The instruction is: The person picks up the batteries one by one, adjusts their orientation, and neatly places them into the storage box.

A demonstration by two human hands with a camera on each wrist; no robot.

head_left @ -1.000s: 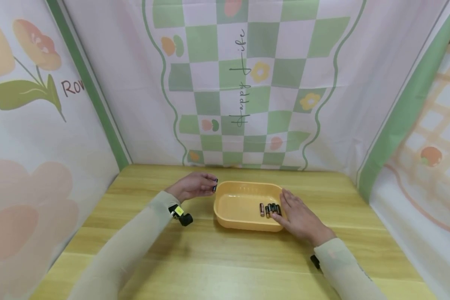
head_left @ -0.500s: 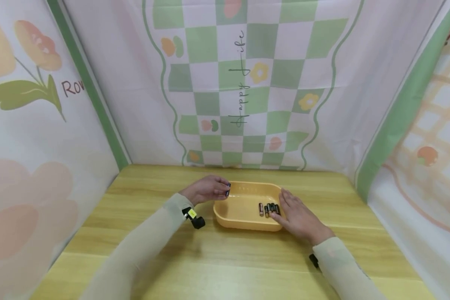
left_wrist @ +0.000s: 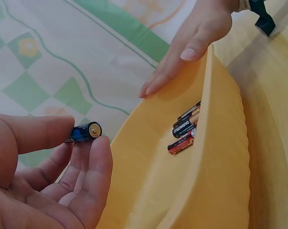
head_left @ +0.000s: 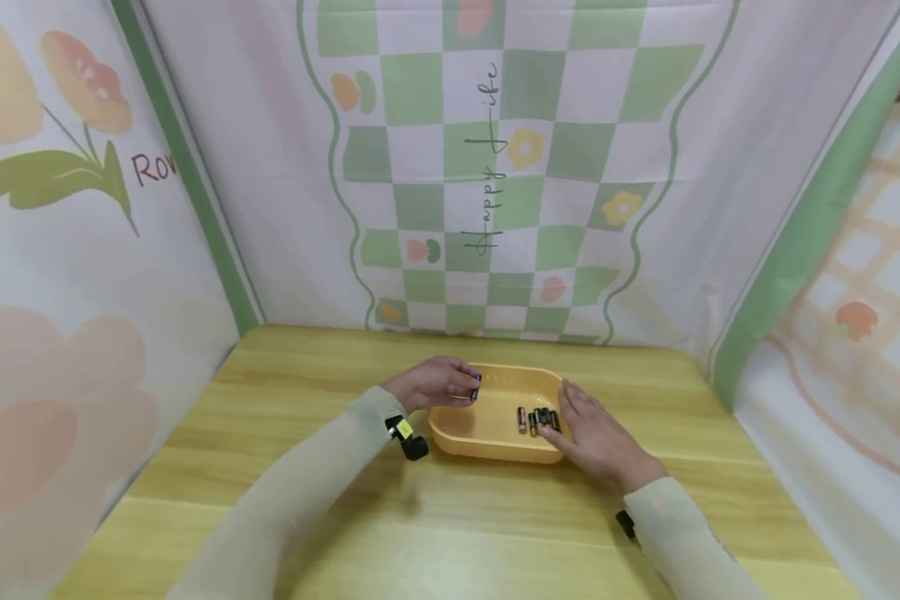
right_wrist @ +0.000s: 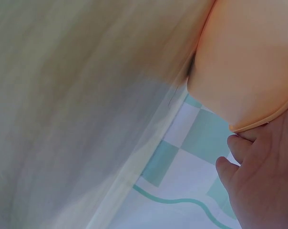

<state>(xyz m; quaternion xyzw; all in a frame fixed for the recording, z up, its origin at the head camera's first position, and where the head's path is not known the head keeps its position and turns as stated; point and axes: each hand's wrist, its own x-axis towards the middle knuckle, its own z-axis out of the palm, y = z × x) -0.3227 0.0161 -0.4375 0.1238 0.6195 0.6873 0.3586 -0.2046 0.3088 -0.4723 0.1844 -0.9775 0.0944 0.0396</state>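
Observation:
My left hand [head_left: 437, 383] pinches a blue battery [left_wrist: 84, 133] between thumb and fingertips, its metal end toward the left wrist camera. The hand hangs over the left part of a yellow plastic tray [head_left: 495, 452]. Several small batteries [head_left: 544, 420] lie side by side in the tray's right end; in the left wrist view a red battery [left_wrist: 181, 143] lies nearest among darker ones. With fingers extended, my right hand [head_left: 602, 435] rests along the tray's right rim, thumb over the inside. The right wrist view shows its fingers [right_wrist: 228, 169] beside the tray's outer wall.
The tray stands on a wood-grain table [head_left: 435, 533]. A checked green-and-white cloth [head_left: 487, 192] hangs behind the table's far edge, with printed cloth at both sides. Black wrist cameras [head_left: 414, 447] sit on the sleeves.
My left hand has moved right with the battery, from outside the tray's left rim to over its left part. My right hand and the batteries in the tray have stayed put.

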